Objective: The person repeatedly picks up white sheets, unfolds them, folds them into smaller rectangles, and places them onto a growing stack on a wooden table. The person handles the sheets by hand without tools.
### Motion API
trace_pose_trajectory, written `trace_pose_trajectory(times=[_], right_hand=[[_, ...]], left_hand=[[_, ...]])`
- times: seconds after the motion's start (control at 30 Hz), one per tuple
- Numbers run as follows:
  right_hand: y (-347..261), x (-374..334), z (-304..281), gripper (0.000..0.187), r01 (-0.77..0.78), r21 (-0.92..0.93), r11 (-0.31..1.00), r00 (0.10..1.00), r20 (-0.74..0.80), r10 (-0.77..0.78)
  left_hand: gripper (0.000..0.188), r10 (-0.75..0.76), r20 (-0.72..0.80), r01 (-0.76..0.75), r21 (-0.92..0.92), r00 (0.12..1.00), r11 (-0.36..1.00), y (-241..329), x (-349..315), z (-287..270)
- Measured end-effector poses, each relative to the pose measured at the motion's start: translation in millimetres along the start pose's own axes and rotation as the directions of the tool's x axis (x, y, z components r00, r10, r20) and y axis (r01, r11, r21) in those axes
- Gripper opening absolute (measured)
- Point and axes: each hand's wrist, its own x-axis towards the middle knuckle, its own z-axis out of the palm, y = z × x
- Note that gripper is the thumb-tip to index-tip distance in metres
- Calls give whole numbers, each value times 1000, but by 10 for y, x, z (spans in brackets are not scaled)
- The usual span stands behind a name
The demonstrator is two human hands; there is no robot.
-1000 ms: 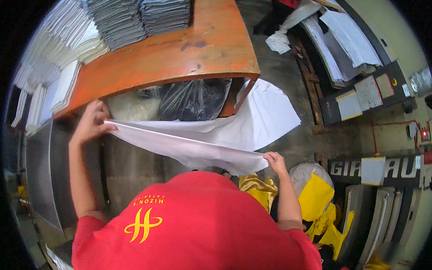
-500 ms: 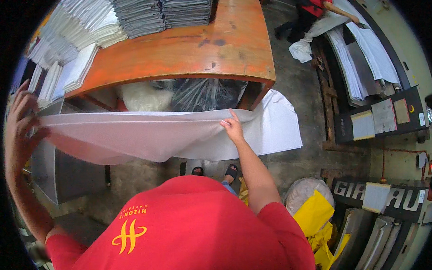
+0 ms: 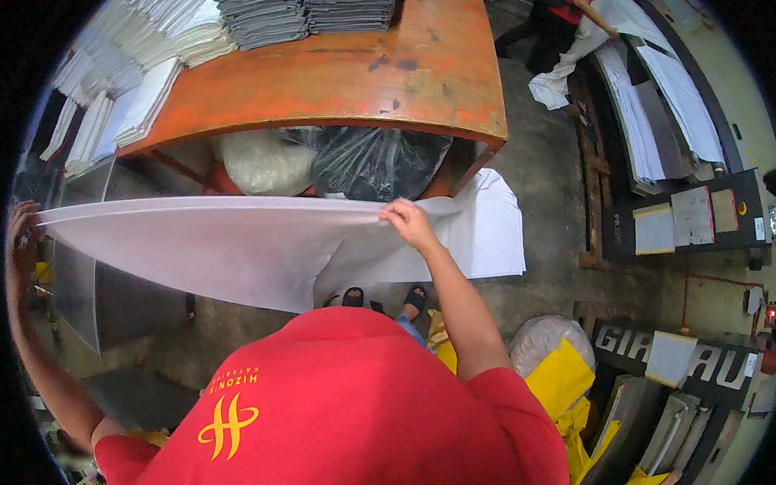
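A long white cloth [image 3: 209,244], folded in layers along its upper edge, hangs stretched between my two hands in front of the table. My left hand [image 3: 24,223], at the far left rim of the picture, grips the cloth's left end; its fingers are partly dark and blurred. With thumb and fingers pinched together, my right hand [image 3: 409,225] holds the upper edge nearer the middle. Beyond it the cloth's loose right end spreads out at the table's corner. The lower edge sags above my sandalled feet.
An orange wooden table [image 3: 331,82] carries stacks of folded white cloths [image 3: 148,101] and grey cloths [image 3: 261,20]. Plastic bags [image 3: 377,162] sit beneath it. A grey metal panel [image 3: 73,292] stands at left. Another person [image 3: 559,14] handles white cloth by a black machine [image 3: 746,204].
My left hand has moved outward to the left, drawing the cloth straighter. My right hand has shifted slightly left, its raised index finger now closed onto the edge.
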Motion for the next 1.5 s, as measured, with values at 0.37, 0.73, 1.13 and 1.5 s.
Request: trace_pose_trajectory(times=[0.37,0.73,1.13,1.5], right_hand=[[-825,-1477,-242,21,-144,-402,904,985,33,171],[-3406,-1324,-954,17,258,-887,383,848,398,350],[-6224,-1558,-2092,32,-77,-935,-345,997,-78,-10],[-5928,-1258,-3320,19,-129,-904,-407,957,-7,-289]], left_hand=[[31,-171,294,313,-552,940,773,-198,-168,3701],[19,755,-287,-517,-852,590,80,5331,737,4637],[13,235,-176,-165,-984,956,-64,7109,108,3955],[15,384,-483,-354,-863,787,-360,7271,324,2783]])
